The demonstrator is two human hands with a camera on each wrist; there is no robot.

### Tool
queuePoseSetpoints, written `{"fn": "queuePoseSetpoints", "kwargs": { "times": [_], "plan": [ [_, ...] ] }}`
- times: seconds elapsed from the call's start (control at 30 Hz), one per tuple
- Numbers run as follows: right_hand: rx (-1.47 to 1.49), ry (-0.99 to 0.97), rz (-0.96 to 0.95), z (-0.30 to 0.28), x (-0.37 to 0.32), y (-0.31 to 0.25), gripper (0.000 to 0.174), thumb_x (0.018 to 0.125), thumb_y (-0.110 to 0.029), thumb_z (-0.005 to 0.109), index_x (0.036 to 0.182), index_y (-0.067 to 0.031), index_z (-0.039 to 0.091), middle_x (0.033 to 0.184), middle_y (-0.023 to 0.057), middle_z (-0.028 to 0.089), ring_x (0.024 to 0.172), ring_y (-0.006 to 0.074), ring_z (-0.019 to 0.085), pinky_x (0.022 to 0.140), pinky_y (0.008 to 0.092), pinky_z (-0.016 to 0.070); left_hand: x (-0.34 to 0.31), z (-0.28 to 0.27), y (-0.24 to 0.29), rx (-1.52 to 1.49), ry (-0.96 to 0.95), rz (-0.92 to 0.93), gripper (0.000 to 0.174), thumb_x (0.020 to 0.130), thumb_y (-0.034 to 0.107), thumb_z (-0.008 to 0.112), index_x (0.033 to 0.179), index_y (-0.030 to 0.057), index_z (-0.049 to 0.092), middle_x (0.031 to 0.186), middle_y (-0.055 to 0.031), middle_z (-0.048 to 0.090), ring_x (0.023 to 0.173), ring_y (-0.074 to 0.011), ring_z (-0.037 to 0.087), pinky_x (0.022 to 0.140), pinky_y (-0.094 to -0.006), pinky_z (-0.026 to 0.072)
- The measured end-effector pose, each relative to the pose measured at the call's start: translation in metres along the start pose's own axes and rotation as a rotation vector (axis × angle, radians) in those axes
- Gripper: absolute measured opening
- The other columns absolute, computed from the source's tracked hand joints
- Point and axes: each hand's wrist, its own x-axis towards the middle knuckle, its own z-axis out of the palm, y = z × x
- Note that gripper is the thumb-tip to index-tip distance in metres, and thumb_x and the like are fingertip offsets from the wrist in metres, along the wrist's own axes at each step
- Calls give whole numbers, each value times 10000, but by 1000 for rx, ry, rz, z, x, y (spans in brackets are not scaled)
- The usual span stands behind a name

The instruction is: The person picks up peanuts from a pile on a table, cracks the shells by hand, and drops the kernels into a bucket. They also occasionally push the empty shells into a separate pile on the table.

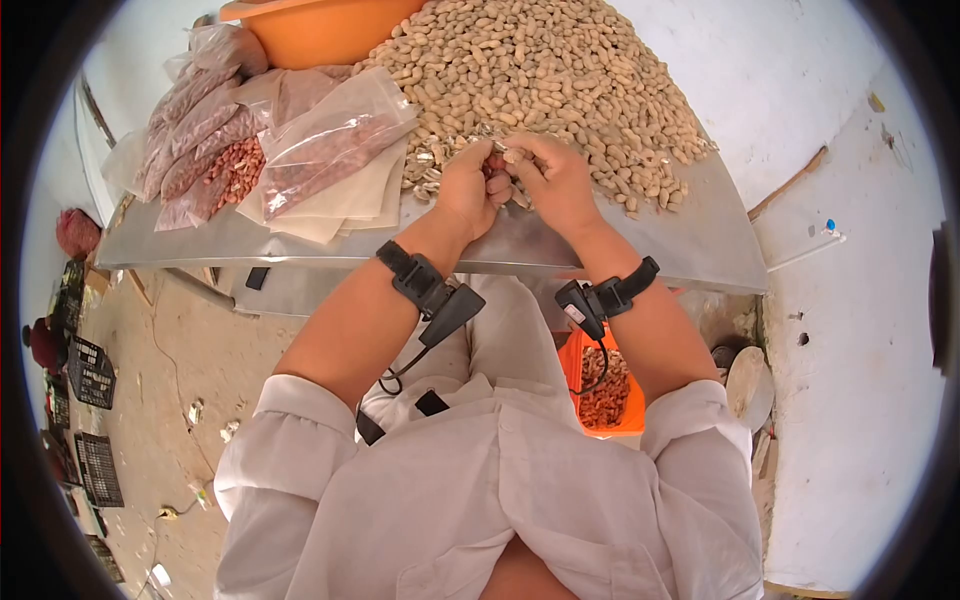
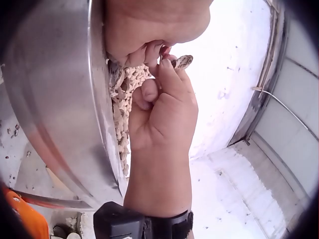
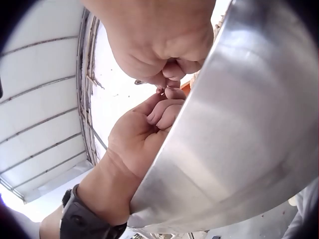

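Over the near edge of the peanut pile, both hands meet fingertip to fingertip. My left hand curls round several red peanut kernels, which show between its fingers in the head view. Thumb and forefinger of my right hand pinch a peanut shell; its dark, rough end sticks out past the fingertips in the left wrist view. A bit of red kernel shows where the fingertips meet in the right wrist view. Broken shells lie beside the left hand.
Clear bags of red kernels lie at the left of the metal table, before an orange basin. An orange container with reddish contents stands below, by the right leg. Black crates stand on the floor at far left.
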Motion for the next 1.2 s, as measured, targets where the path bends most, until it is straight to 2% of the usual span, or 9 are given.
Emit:
{"fn": "queuePoseSetpoints", "kwargs": {
  "times": [0.13,0.2,0.23,0.33,0.4,0.53,0.63,0.9,1.2],
  "plan": [
    [-75,9,-86,0,2,1,209,788,-9,554,984,-21,622,783,85,625,687,139,593,631,257,468,0,0,2,11,8,-18,154,902,150,428,788,62,484,670,-30,481,473,-89,334,429,-219,269],
    [-50,11,81,1,4,-2,196,776,-48,574,963,-22,625,780,119,625,698,206,607,626,293,471,-2,4,2,78,-3,-8,145,916,142,418,850,50,508,665,-31,480,471,-86,336,423,-219,272],
    [-37,13,165,0,5,-3,193,771,-68,585,953,-23,627,779,136,624,703,240,614,623,312,472,-3,6,1,98,12,16,132,923,132,413,913,46,512,667,-31,482,472,-83,336,422,-218,276],
    [-234,104,204,0,10,7,277,763,-50,564,1035,0,581,718,131,613,685,226,603,628,304,465,-7,11,0,147,50,83,194,939,106,402,1093,45,502,671,-27,488,476,-76,338,422,-217,285],
    [-176,89,256,-2,11,12,289,762,-34,546,1048,9,549,726,115,598,679,212,594,630,308,462,-9,13,0,162,71,123,268,945,96,403,1204,58,464,672,-21,491,477,-71,337,425,-217,291],
    [74,103,231,-2,6,29,244,768,29,485,1007,-5,521,785,71,562,683,172,576,627,294,462,-7,10,1,196,10,107,250,919,110,485,1156,36,513,667,-5,487,481,-64,342,425,-202,288],
    [448,59,374,-7,0,18,214,777,84,441,944,-24,520,837,49,530,720,141,572,631,252,460,-6,8,0,249,-14,97,226,889,114,549,1091,13,555,676,1,495,495,-54,364,429,-186,286],
    [609,17,293,-9,-12,18,212,802,57,526,1003,5,571,844,38,610,739,82,569,664,212,467,-4,10,-7,454,-46,164,191,856,89,593,1026,1,583,804,-37,599,543,-55,455,454,-172,339],
    [607,60,310,-11,-12,22,232,796,-2,596,1028,2,604,839,44,623,731,83,568,643,209,460,-6,10,-6,478,-81,165,173,887,103,552,1030,10,578,786,-22,588,535,-38,431,462,-167,340]
  ]
}}
